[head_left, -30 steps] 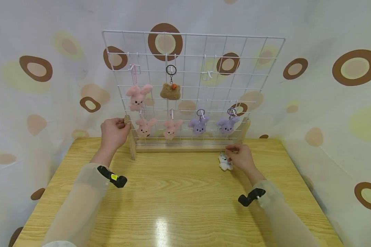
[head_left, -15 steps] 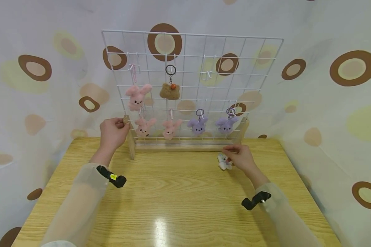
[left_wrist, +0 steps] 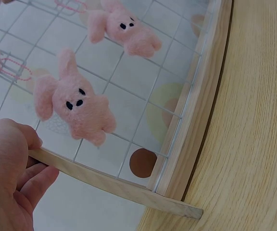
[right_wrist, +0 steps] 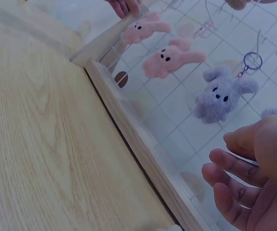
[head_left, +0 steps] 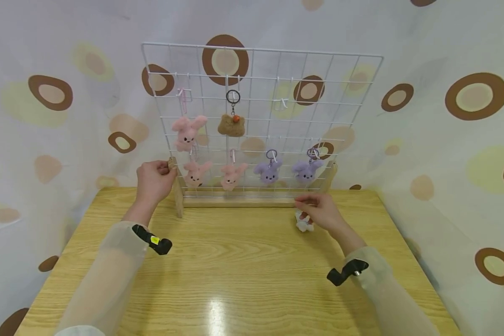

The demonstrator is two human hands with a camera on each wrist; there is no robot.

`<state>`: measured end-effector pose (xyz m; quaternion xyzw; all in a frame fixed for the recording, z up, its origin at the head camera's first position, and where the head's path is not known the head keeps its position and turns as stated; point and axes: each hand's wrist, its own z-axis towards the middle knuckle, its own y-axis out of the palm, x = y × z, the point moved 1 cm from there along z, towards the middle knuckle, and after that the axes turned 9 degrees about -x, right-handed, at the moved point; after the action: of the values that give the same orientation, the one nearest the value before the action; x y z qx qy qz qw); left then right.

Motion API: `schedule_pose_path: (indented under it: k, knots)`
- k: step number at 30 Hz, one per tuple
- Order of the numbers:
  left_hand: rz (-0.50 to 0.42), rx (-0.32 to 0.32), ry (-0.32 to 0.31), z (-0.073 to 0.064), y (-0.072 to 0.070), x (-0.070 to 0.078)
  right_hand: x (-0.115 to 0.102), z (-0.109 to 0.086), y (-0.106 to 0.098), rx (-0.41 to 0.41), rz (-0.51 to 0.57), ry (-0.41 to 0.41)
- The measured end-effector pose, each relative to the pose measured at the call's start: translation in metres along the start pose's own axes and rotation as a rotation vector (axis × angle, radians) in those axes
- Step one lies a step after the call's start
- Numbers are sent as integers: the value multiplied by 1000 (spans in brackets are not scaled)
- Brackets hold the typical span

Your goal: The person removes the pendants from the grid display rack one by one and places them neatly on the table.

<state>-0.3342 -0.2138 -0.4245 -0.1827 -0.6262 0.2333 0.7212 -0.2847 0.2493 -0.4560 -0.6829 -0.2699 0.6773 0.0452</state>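
My left hand pinches the top of the wooden side post at the left end of a white wire grid rack. My right hand hovers over a small white plush charm that lies on the table before the rack's base bar, partly covering it. In the right wrist view the right fingers are loosely bent, with nothing between them, and only a white sliver of the charm shows. Nearest on the grid are a pink bunny plush by the left hand and a purple bunny plush above the right.
Other plush keychains hang from hooks, among them a brown one and a larger pink bunny. A bare hook sits at the upper right. The wooden table meets a patterned cloth backdrop.
My right hand has shifted slightly left over the white plush charm, covering more of its upper part. The left hand stays at the post.
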Motion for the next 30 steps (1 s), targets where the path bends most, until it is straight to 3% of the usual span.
schedule_pose_path:
  k: [9, 17, 30]
  knots:
    - [4, 9, 4, 2, 2, -1, -24, 4, 3, -89, 8, -1]
    - [1, 10, 6, 1, 0, -1, -49, 7, 5, -164, -33, -65]
    - [10, 21, 31, 1, 0, -1, -104, 19, 2, -207, -50, -134]
